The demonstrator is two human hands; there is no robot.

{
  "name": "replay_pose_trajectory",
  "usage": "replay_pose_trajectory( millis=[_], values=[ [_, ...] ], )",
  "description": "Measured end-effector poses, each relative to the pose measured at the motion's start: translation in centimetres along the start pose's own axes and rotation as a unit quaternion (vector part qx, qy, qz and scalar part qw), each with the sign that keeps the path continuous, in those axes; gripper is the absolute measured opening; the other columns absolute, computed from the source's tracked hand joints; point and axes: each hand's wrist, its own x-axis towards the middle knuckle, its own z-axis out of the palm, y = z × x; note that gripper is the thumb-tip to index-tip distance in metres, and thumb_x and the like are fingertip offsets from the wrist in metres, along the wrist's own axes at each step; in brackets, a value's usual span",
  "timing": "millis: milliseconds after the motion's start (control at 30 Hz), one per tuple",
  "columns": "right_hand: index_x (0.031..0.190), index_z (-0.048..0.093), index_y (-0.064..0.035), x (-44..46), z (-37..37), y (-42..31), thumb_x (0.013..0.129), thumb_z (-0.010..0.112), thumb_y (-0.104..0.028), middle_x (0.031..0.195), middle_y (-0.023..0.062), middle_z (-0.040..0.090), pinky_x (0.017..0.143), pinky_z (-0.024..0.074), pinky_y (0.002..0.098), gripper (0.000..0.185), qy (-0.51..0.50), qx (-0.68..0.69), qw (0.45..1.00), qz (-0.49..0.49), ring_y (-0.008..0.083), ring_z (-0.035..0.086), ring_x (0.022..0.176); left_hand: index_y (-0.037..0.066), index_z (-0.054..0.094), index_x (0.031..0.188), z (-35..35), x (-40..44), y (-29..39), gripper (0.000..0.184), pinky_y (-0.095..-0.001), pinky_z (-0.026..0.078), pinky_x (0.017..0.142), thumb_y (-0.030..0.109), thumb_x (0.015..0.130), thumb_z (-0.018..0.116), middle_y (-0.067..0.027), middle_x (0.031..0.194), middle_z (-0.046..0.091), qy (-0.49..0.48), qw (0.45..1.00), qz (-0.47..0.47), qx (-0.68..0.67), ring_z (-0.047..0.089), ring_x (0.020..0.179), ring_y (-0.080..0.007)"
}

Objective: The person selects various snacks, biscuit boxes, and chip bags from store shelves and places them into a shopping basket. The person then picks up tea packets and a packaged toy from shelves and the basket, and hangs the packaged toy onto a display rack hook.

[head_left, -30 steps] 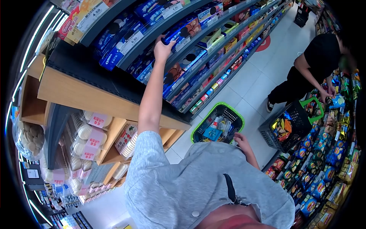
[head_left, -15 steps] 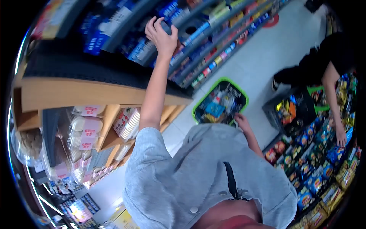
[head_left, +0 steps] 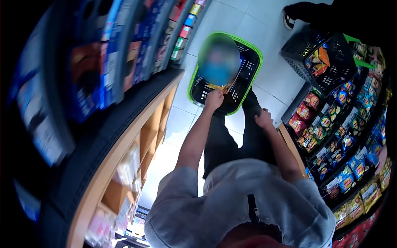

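Note:
A black shopping basket with a green rim (head_left: 259,56) sits on the floor in front of my legs. My left hand (head_left: 215,99) is closed over the near left part of the basket, beside a yellow packet (head_left: 216,87) inside it. What its fingers grip, if anything, is hidden. A round blur covers most of the other contents; a blue patch shows through. My right hand (head_left: 264,118) hangs by my right thigh, just off the basket's near right corner. Its fingers are loosely curled, with nothing visible in them.
Shelves of packaged goods (head_left: 124,53) rise at left above a wooden shelf unit (head_left: 144,138). At right stand a second black basket (head_left: 297,51) holding orange packets and racks of chip bags (head_left: 345,157). Another person's dark-clothed leg (head_left: 308,12) and hand (head_left: 381,159) are at right.
My left hand has come down from the upper shelf to the basket. My right hand is now beside my thigh, away from the basket rim. The view has turned and tilted.

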Motion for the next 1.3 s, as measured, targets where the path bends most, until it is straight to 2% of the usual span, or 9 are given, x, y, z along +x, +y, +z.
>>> replay_pose_trajectory(
  millis=[133,233,400,567,800,1000,1100,1200,1300],
  values=[
    [0.133,0.045,-0.0126,3.2,7.4,2.0,0.080,0.062,-0.034,0.143,0.0153,0.035,0.095,0.0377,0.0620,0.060,0.048,-0.050,0.997,-0.039,0.0420,0.034,0.129,0.010,0.064,0.088,6.5,7.5,-3.9,0.012,-0.0467,0.052,0.074,0.018,0.081,0.059,-0.0157,0.088,0.067,-0.082,0.990,-0.037,0.111,0.065,0.085,-0.0360],
    [0.132,0.045,-0.0114,3.4,7.6,0.6,0.082,0.060,-0.034,0.143,0.0152,0.034,0.094,0.0302,0.0702,0.057,0.071,-0.192,0.977,-0.067,0.0449,0.023,0.134,0.006,0.061,0.089,11.0,17.4,-5.0,0.014,-0.0478,0.050,0.073,0.018,0.085,0.055,-0.0173,0.089,0.063,0.001,0.992,0.082,0.097,0.061,0.086,-0.0374],
    [0.126,0.050,-0.0101,5.1,7.0,1.5,0.080,0.060,-0.035,0.142,0.0137,0.036,0.098,0.0243,0.0661,0.053,0.079,-0.147,0.984,-0.055,0.0440,0.024,0.134,0.004,0.062,0.090,17.9,31.6,-2.5,0.014,-0.0436,0.047,0.084,0.004,0.078,0.055,-0.0158,0.097,0.061,0.064,0.957,0.282,0.016,0.056,0.097,-0.0358],
    [0.126,0.050,-0.0124,5.5,7.8,2.2,0.075,0.065,-0.034,0.140,0.0137,0.038,0.097,0.0270,0.0645,0.057,0.083,-0.137,0.986,-0.049,0.0466,0.023,0.134,0.015,0.042,0.138,25.4,36.9,-6.1,0.062,-0.0478,0.041,0.101,0.017,0.079,0.061,-0.0089,0.143,0.039,-0.091,0.953,0.064,0.282,0.037,0.131,-0.0316],
    [0.119,0.053,-0.0091,5.2,8.0,2.2,0.080,0.059,-0.035,0.138,0.0138,0.039,0.097,0.0257,0.0676,0.047,0.111,-0.113,0.985,-0.070,0.0444,0.026,0.133,0.007,0.060,0.113,18.4,31.4,-8.0,0.055,-0.0408,0.052,0.081,0.027,0.065,0.080,-0.0127,0.126,0.051,-0.080,0.889,0.081,0.444,0.053,0.115,-0.0305],
    [0.109,0.058,-0.0078,4.6,8.3,0.7,0.078,0.063,-0.038,0.136,0.0115,0.040,0.096,0.0284,0.0672,0.044,0.122,-0.104,0.984,-0.077,0.0422,0.027,0.133,0.002,0.064,0.091,7.9,21.0,-8.2,0.048,-0.0339,0.054,0.065,0.039,0.067,0.082,-0.0118,0.081,0.069,0.033,0.994,-0.092,0.050,0.068,0.072,-0.0269],
    [0.111,0.059,-0.0077,4.2,8.1,-0.8,0.080,0.061,-0.038,0.134,0.0121,0.044,0.097,0.0286,0.0665,0.043,0.122,-0.068,0.988,-0.062,0.0404,0.029,0.133,0.003,0.055,0.117,1.2,12.6,-6.7,0.057,-0.0240,0.056,0.063,0.036,0.077,0.077,-0.0078,0.105,0.061,-0.018,0.901,-0.296,-0.316,0.062,0.092,-0.0154],
    [0.110,0.060,-0.0098,3.4,7.9,-0.6,0.081,0.058,-0.032,0.123,0.0137,0.055,0.096,0.0353,0.0600,0.036,0.117,0.006,0.991,-0.063,0.0346,0.043,0.125,0.001,0.054,0.120,-5.8,2.5,-3.5,0.054,-0.0262,0.054,0.071,0.035,0.081,0.073,-0.0074,0.104,0.060,-0.010,0.849,-0.239,-0.471,0.060,0.089,-0.0153],
    [0.089,0.066,-0.0067,3.1,7.9,-0.1,0.083,0.055,-0.030,0.094,0.0181,0.065,0.079,0.0491,0.0495,0.026,0.173,0.163,0.966,-0.097,0.0383,0.062,0.090,0.006,0.055,0.124,-11.3,-6.3,-2.2,0.052,-0.0325,0.052,0.078,0.037,0.084,0.069,-0.0084,0.112,0.060,0.007,0.852,-0.158,-0.498,0.058,0.098,-0.0156]
  ],
)
